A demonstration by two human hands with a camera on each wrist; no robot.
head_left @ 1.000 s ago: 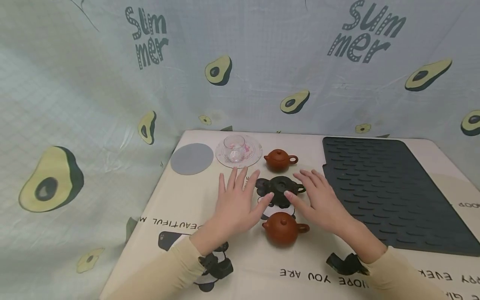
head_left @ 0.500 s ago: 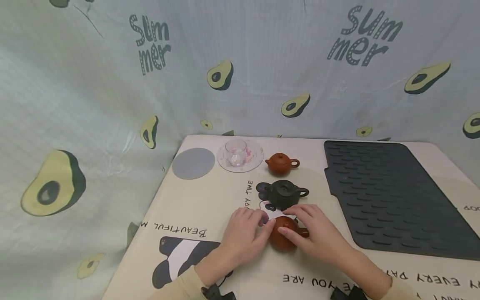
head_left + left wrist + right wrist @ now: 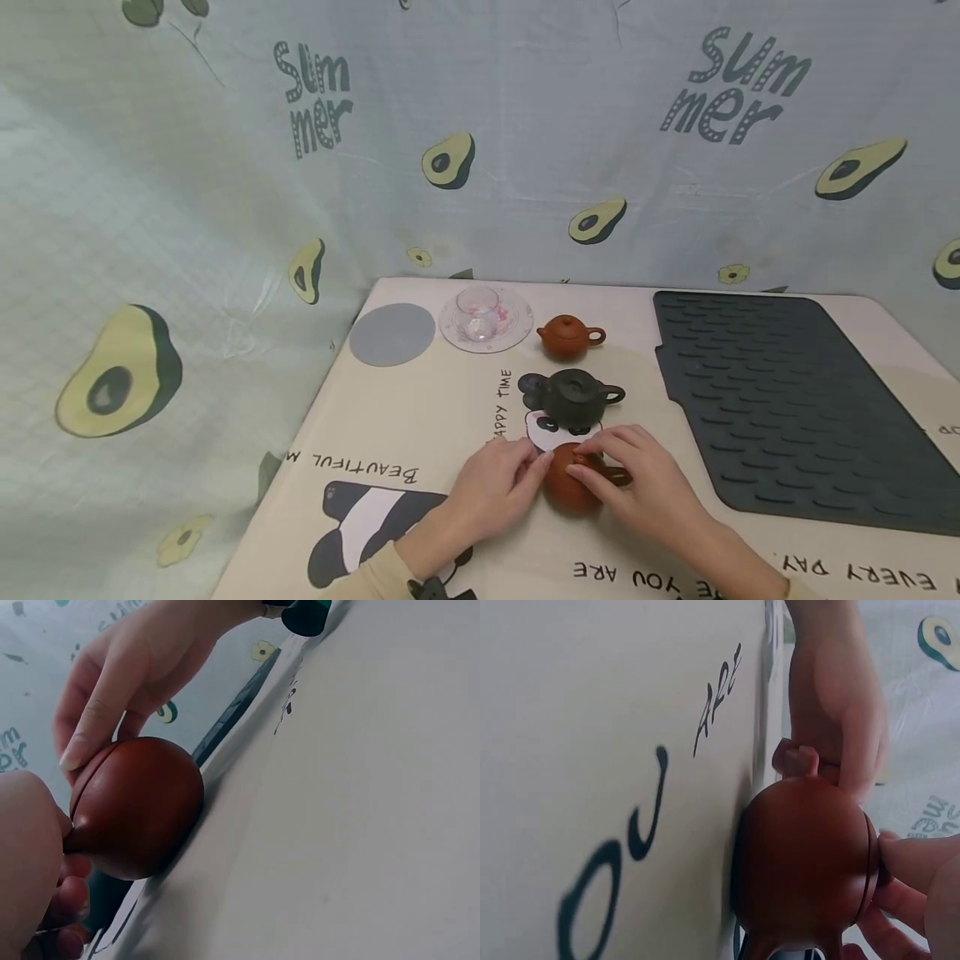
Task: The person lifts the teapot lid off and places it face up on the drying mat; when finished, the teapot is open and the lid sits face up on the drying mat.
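A reddish-brown teapot [image 3: 572, 497] stands upright near the front of the table, its lid seated. My left hand [image 3: 491, 492] pinches its spout [image 3: 73, 838] between thumb and fingers, as both wrist views show. From the other side, my right hand [image 3: 654, 487] holds the lid [image 3: 872, 862] by the top between thumb and fingers; the knob is mostly hidden. The teapot's handle [image 3: 619, 476] sticks out under the right hand. Just behind sits a black teapot [image 3: 576, 402], and farther back a smaller reddish-brown teapot [image 3: 567, 337].
At the back left, a clear glass cup [image 3: 477, 315] stands on a flowered saucer [image 3: 520, 327], beside a grey round mat [image 3: 392, 335]. A large black ridged mat [image 3: 787, 408] covers the right side. A printed curtain [image 3: 525, 167] hangs behind the table.
Both hands have come down and back from over the black teapot to the near brown teapot. The left now grips its spout, the right its lid.
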